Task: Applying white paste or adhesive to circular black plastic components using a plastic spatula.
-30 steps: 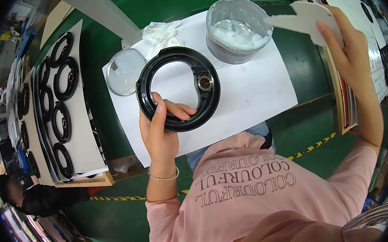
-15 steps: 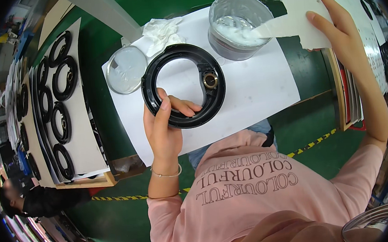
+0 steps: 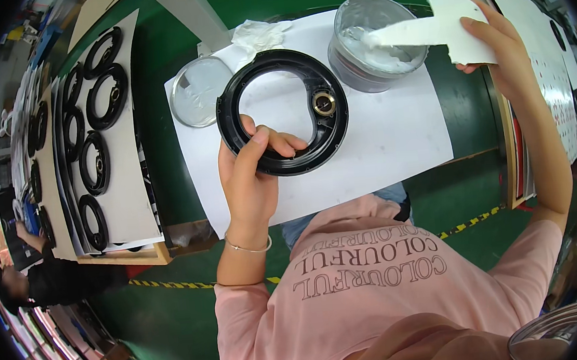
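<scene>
Black ring (image 3: 329,130), its brass-coloured insert (image 3: 324,104) up and right of the fingers gripping it, rests in the left hand (image 3: 248,176) over white paper (image 3: 394,129) on a green desk (image 3: 463,99); the thumb crosses its rim, fingertips showing in the opening. Well to the right, the right hand (image 3: 507,51) pinches a white scraper (image 3: 457,25), whose long axis runs leftward from those fingers to a tub (image 3: 361,67) of white paste (image 3: 391,60), between hand and ring. Whether the tip touches paste is unclear.
</scene>
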{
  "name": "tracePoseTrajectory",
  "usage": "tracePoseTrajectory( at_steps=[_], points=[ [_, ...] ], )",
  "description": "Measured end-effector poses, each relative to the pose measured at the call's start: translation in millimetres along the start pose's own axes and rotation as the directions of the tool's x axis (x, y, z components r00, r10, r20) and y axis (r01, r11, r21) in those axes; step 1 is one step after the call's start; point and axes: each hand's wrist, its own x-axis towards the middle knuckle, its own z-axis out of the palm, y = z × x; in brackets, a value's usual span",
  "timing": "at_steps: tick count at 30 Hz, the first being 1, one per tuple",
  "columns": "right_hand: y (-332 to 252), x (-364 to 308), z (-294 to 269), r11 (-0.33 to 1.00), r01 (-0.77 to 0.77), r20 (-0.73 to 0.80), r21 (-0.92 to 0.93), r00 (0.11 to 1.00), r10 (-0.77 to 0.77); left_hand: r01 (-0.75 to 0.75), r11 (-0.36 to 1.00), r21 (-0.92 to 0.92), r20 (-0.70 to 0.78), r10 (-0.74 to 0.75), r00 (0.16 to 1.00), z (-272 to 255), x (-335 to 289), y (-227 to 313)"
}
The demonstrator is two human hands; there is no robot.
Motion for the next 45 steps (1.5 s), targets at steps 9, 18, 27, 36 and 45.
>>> tracePoseTrajectory(
  at_steps=[9,18,27,36,45],
  points=[
    [30,-42,0,0.724,0.599,-0.198,-0.342,0.708,-0.678,0.11,0.932,-0.345,0.014,-0.112,0.994,10,19,6],
    [5,-53,11,0.099,0.921,0.431,-0.377,0.27,-0.861,0.174,0.911,-0.373,0.089,-0.152,0.984,23,26,9],
    [-7,-56,5,0.001,0.918,0.539,-0.396,0.234,-0.809,0.191,0.921,-0.339,0.09,-0.17,0.981,25,28,5],
    [-22,-54,-1,-0.074,0.932,0.657,-0.356,0.193,-0.729,0.114,0.974,-0.194,0.054,-0.105,0.993,22,28,1],
    [4,-43,-8,0.473,0.876,0.284,-0.089,0.478,-0.831,0.074,0.987,-0.14,0.07,-0.065,0.995,22,24,2]
  ],
)
